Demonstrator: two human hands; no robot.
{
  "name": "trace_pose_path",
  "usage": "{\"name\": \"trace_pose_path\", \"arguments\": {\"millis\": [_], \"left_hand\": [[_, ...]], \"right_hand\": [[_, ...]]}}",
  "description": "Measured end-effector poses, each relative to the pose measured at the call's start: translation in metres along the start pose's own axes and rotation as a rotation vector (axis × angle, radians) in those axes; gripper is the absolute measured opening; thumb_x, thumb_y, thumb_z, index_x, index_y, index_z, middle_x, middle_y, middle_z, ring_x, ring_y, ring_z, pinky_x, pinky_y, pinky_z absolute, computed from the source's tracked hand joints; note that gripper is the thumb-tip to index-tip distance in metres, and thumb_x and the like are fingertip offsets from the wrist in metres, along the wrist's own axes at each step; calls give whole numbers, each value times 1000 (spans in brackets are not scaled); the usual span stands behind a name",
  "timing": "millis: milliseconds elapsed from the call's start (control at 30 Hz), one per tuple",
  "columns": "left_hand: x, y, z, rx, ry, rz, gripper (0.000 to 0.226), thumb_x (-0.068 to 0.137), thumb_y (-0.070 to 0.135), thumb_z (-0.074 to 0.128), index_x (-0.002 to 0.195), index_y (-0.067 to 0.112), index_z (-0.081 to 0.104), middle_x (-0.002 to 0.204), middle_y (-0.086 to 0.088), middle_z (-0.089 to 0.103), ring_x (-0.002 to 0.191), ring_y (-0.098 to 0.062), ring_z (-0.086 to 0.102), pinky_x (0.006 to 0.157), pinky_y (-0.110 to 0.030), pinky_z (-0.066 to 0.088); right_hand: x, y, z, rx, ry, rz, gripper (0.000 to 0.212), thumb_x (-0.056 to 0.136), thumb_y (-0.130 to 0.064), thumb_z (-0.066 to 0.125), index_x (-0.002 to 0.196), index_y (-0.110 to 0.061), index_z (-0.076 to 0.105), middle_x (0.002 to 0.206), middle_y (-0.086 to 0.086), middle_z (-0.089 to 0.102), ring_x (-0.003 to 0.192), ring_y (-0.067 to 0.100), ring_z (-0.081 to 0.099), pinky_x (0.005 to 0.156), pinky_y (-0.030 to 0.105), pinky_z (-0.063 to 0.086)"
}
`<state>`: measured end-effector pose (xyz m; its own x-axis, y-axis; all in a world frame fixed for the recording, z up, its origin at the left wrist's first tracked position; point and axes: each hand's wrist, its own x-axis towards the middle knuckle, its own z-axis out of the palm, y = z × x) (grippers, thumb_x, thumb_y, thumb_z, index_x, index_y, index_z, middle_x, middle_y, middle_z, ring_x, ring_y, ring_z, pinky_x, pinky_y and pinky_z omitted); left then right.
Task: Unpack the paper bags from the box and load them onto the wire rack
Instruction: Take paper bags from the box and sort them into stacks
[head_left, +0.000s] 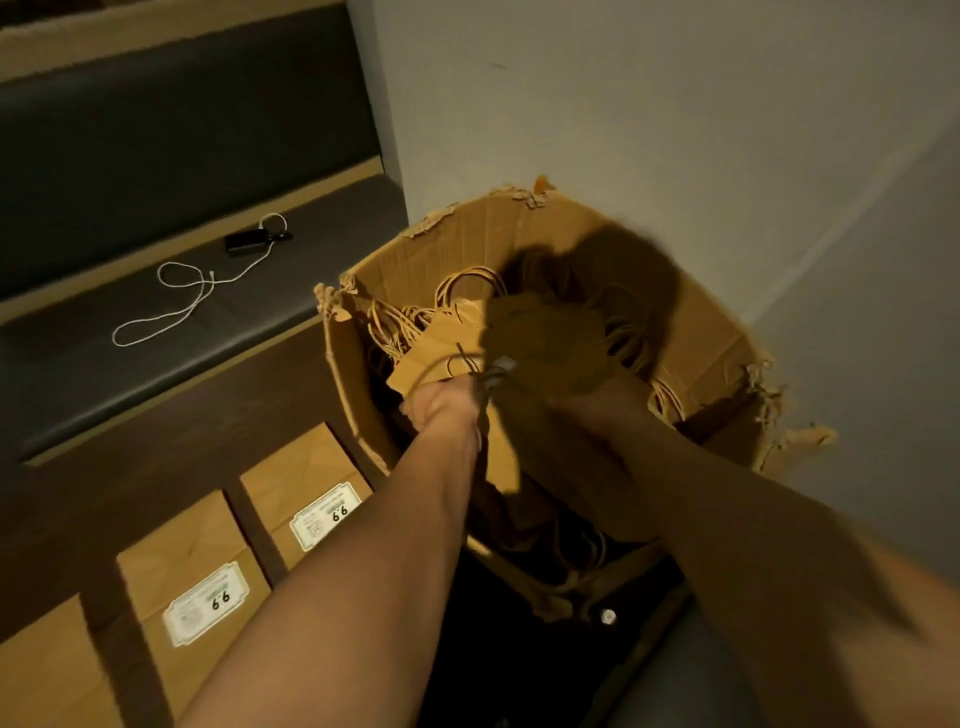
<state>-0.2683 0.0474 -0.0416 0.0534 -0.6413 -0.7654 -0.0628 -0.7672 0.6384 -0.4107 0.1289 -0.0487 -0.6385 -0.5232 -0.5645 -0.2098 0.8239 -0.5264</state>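
Both bare forearms extend forward and downward, converging toward the centre of the view. The left hand (441, 408) is at the end of a lit, nearly straight forearm, fingers curled in a closed grip. The right hand (597, 405) lies in deep shadow; its finger position cannot be determined

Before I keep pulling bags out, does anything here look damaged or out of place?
Yes. The cardboard box has ragged, torn top edges, worst at the far rim and right corner. The paper bags inside lie jumbled, handles tangled. A loose white cord and a small dark device lie on the bench to the left.
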Motion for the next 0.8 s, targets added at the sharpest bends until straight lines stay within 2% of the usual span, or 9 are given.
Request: {"name": "trace_pose_path", "arguments": {"millis": [67,100,233,400,467,533,600,667,800], "left_hand": [[1,-1,1,59,72,52,40,76,18,80,107,2,60,89,-8,67,66,-18,60,54,-25,49],[2,-4,3,80,77,61,35,79,17,81,105,4,61,84,-6,65,63,-17,56,53,-24,45],[5,-9,9,186,6,79,18,81,13,80,85,10,63,80,-8,63,73,-22,56,64,-31,46],[0,-11,16,476,30,369,29,89,28,71,114,24,57,98,4,60,91,-18,56,80,-30,49],[-3,-8,13,452,23,351,26,88,26,73,108,23,57,102,2,64,93,-21,61,85,-34,55],[-1,-3,8,383,-10,293,40,87,21,75,122,20,55,112,-3,67,99,-30,66,88,-34,57],[-4,3,4,223,-96,260,60,88,8,73,142,7,45,107,-4,64,92,-31,67,75,-18,52],[-6,8,1,61,-195,287,49,85,-7,71,131,1,54,102,-17,70,76,-25,67,60,-18,54],[-16,15,1,-64,-293,376,41,89,-18,56,115,13,58,94,-2,68,86,-20,67,63,-26,60]], "right_hand": [[4,2,-2,-22,-53,22,97,68,-53,81,145,-12,38,145,12,43,133,36,41,110,47,36],[8,6,-1,-33,-60,5,98,66,-53,83,144,-11,40,144,12,45,132,35,43,110,47,37],[12,5,-6,66,-20,-6,91,63,-47,87,138,-11,48,137,9,54,125,33,51,104,43,44],[12,3,-3,209,-30,-48,72,72,-41,83,130,-12,53,126,10,59,113,31,58,98,45,49],[9,2,-2,221,-43,-66,73,74,-37,82,134,-11,49,127,11,57,113,31,57,97,44,49],[7,4,-4,303,-60,-69,77,74,-33,83,137,-9,44,132,10,54,114,29,55,94,40,48],[4,5,-7,418,-121,-51,75,75,-31,82,136,-9,45,128,5,55,100,22,58,84,36,50],[2,4,-10,512,-184,-53,63,77,-30,81,129,-11,50,120,0,58,87,17,59,73,33,51],[-3,-5,-8,574,-153,-115,67,82,-28,77,139,-11,46,126,3,59,104,25,60,92,41,50]]}}
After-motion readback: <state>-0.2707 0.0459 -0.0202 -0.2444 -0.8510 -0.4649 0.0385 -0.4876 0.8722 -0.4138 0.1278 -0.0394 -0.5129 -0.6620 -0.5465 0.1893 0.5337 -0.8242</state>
